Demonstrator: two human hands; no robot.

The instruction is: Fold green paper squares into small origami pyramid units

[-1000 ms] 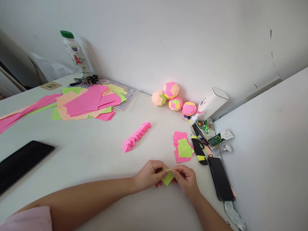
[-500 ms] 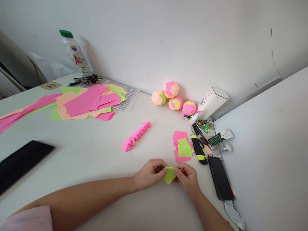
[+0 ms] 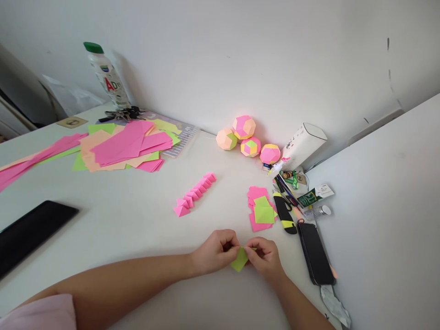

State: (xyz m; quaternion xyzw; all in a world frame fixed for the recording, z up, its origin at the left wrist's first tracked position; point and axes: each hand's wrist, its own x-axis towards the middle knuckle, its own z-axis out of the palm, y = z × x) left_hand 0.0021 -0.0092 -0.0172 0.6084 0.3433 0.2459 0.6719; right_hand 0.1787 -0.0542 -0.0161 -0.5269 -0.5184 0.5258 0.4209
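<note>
A small green paper square (image 3: 239, 260), its lower corner pointing toward me, is held between both hands above the table. My left hand (image 3: 217, 250) pinches its upper left edge with thumb and forefinger. On the other side my right hand (image 3: 266, 256) pinches the upper right edge, so the fingertips of both hands are close together and cover part of the paper. Beyond the hands lies a loose pile of pink paper squares (image 3: 257, 194) with green paper squares (image 3: 264, 214) on top. A slanting row of folded pink paper pieces (image 3: 195, 194) stands farther left.
Several faceted paper balls (image 3: 244, 127) sit by the wall. A box cutter (image 3: 284, 213), a phone (image 3: 316, 254) and a small bottle (image 3: 318, 212) line the right side. Left are coloured paper sheets (image 3: 118, 145), a white bottle (image 3: 110, 79) and a black slab (image 3: 34, 233).
Both hands have come slightly nearer to me with the green paper, and their fingertips are closer together along its top edge. Other things stay put.
</note>
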